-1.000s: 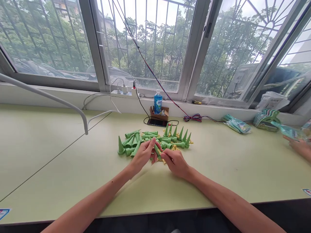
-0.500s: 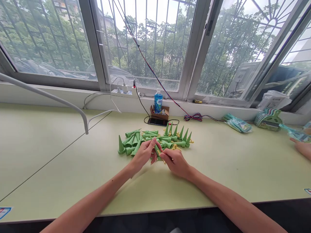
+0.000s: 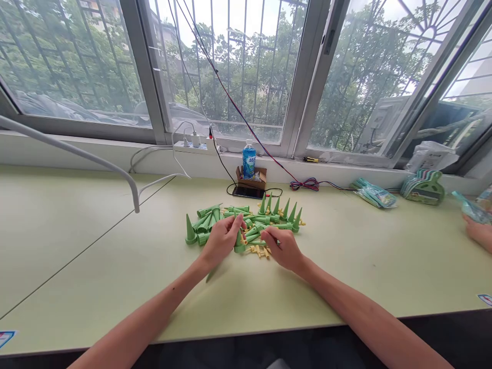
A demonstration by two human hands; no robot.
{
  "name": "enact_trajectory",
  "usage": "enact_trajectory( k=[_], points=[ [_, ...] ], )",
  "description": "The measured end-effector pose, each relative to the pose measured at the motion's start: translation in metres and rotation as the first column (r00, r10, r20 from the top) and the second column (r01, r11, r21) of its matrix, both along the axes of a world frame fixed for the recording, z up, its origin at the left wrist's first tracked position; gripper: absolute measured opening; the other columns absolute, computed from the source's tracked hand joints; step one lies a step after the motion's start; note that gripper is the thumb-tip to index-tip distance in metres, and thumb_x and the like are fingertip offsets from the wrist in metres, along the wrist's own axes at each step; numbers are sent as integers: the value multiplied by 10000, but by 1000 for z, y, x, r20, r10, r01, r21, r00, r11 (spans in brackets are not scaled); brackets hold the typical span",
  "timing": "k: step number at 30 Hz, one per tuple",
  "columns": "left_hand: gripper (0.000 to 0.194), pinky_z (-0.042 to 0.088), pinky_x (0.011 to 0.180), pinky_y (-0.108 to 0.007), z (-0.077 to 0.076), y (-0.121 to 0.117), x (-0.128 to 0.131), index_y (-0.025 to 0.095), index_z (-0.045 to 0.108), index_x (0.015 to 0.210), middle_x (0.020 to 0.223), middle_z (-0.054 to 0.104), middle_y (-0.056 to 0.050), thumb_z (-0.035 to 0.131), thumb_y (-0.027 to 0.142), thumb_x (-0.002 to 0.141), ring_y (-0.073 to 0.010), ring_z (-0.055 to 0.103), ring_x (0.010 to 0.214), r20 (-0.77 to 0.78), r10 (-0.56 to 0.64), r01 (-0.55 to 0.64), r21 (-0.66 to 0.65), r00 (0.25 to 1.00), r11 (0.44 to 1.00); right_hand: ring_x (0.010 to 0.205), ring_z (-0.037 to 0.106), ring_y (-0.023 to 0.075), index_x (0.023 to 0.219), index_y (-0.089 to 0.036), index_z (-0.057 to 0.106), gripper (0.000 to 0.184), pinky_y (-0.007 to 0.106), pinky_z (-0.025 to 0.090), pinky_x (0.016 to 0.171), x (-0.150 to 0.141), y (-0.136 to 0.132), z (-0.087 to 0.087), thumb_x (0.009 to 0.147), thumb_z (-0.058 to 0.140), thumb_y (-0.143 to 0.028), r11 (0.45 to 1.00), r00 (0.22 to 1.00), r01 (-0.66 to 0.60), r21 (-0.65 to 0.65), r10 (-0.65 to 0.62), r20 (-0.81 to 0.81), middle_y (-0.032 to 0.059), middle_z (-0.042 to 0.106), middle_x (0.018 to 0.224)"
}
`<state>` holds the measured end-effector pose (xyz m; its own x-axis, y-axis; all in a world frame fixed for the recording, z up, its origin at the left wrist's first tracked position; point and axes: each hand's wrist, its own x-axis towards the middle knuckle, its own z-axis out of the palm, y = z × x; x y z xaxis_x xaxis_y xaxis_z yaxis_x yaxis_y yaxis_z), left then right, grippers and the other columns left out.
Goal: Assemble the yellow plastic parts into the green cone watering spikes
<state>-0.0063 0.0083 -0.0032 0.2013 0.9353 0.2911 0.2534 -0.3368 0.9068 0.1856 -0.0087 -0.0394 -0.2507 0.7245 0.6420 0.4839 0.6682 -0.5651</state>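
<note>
My left hand (image 3: 222,240) is closed around a green plastic watering spike (image 3: 239,245), its wide collar end pointing down and a small yellow valve showing at its side. Below the wrist a thin green tip (image 3: 210,275) pokes out; what it belongs to is hidden by the hand. My right hand (image 3: 285,249) is curled with thumb and fingers pressed together, apart from the held spike; anything inside is hidden. Between the hands lie loose yellow valves (image 3: 260,251). Behind them are a heap of green spikes (image 3: 203,223) and a row of upright spikes (image 3: 285,209) with yellow valves.
Beyond the heap stand a blue bottle (image 3: 249,161) in a small cardboard box (image 3: 261,177) and a phone (image 3: 248,192) with a cable. Bundled wire (image 3: 305,183), packaged teal items (image 3: 374,193) and green tools (image 3: 423,188) line the window side. Another person's hand (image 3: 478,233) is at far right.
My right hand has moved slightly right, away from the spike in my left hand. That spike has turned more upright, collar down. Yellow valves between the hands are now uncovered.
</note>
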Motion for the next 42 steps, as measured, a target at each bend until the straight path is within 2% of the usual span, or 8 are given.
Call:
enact_trajectory(
  k=[4,7,15,20,24,28,36,42],
  points=[
    [460,291,339,-222,-5,2,-1,175,539,709,493,552,33,435,572,915,-73,379,299,-116,70,-64,54,991,996,506,360,97,681,-187,523,413,226,311,518,4,4,1,998,391,-415,998,998,58,17,-57,-22,-34,425,556],
    [401,315,341,-225,-7,2,-2,193,481,717,537,556,50,471,547,906,-74,407,278,-174,44,-36,49,984,998,489,338,91,688,-183,536,404,222,299,507,5,5,2,995,402,-408,994,993,104,26,-103,-60,-47,399,536],
    [276,354,396,-233,-8,-1,-1,228,496,1030,532,458,109,546,459,887,-103,463,300,-274,40,-26,55,961,998,485,331,91,697,-181,549,392,225,295,511,8,8,5,993,414,-401,981,974,193,13,-190,-123,-56,375,524],
    [244,362,512,-240,-12,1,-3,217,527,1048,562,453,88,558,397,886,-110,457,440,-371,133,-48,228,919,973,496,352,95,696,-181,550,393,228,306,524,9,10,4,993,418,-401,974,966,228,6,-226,-123,-49,408,540],
    [225,372,550,-250,-14,3,-3,209,555,1014,619,504,56,540,402,900,-120,457,501,-390,155,-29,310,908,950,497,349,97,704,-184,549,385,231,301,520,10,12,2,991,419,-405,971,964,238,-2,-236,-118,-47,417,549],
    [208,422,615,-283,-16,4,-3,196,588,936,847,606,-21,511,388,918,-127,503,569,-420,156,1,348,894,937,504,361,99,716,-185,554,378,237,298,524,11,13,2,991,418,-406,968,962,252,-8,-252,-103,-42,447,566],
    [170,460,644,-304,-20,6,-4,206,596,955,978,582,-38,520,354,920,-100,488,543,-410,149,-3,335,900,942,542,416,113,726,-183,558,362,242,327,550,11,14,3,989,423,-392,961,959,275,-16,-275,-63,-26,483,596],
    [170,461,642,-304,-16,3,-3,203,606,984,1055,570,-50,520,334,917,-80,476,516,-380,144,-14,326,914,945,649,502,150,788,-183,606,251,259,388,621,11,15,4,957,481,-319,954,954,298,22,-299,13,25,594,707]
  ],
)
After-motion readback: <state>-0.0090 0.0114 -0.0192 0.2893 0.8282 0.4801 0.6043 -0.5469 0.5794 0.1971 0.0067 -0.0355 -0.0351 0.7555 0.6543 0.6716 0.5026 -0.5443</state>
